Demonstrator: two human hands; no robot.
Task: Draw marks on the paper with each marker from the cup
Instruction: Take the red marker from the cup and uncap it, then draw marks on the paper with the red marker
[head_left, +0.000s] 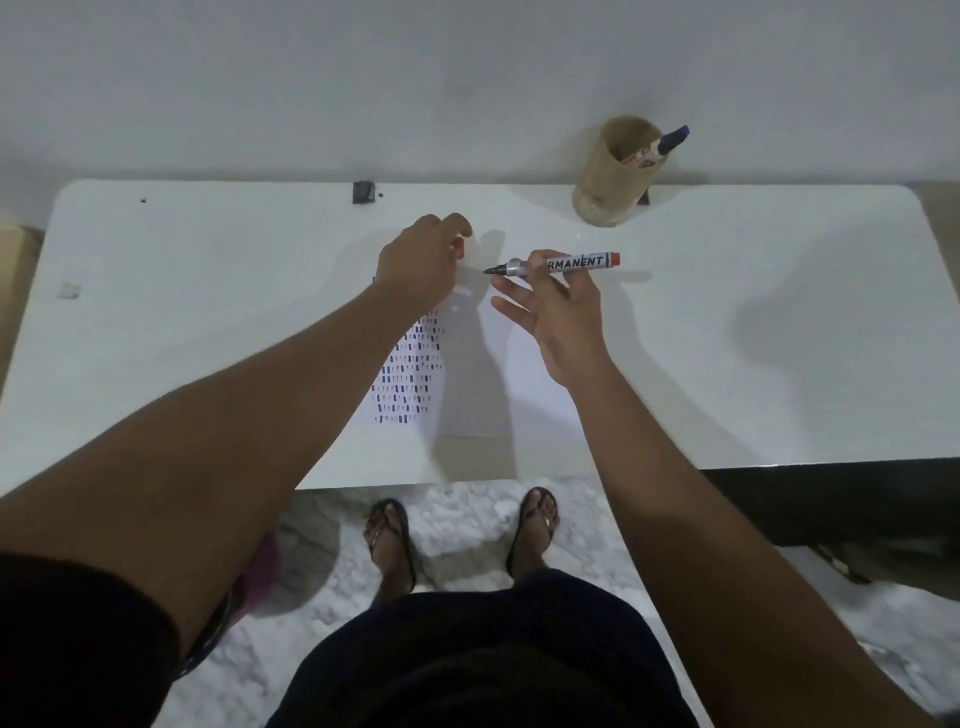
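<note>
A white paper (483, 374) lies on the white table (727, 312), its left part covered with rows of short blue and red marks (410, 374). My right hand (556, 312) holds an uncapped red permanent marker (566, 263) level above the paper's far edge, tip pointing left. My left hand (421, 260) is closed on the marker's red cap (459, 247), just left of the tip. A tan cup (613, 171) stands at the table's back, with a blue marker (672, 139) and another marker inside it.
A small dark clip (364, 192) sits at the table's back edge by the wall. A small grey scrap (68, 291) lies at the far left. My feet in sandals (389, 540) stand on the marble floor below the table's front edge.
</note>
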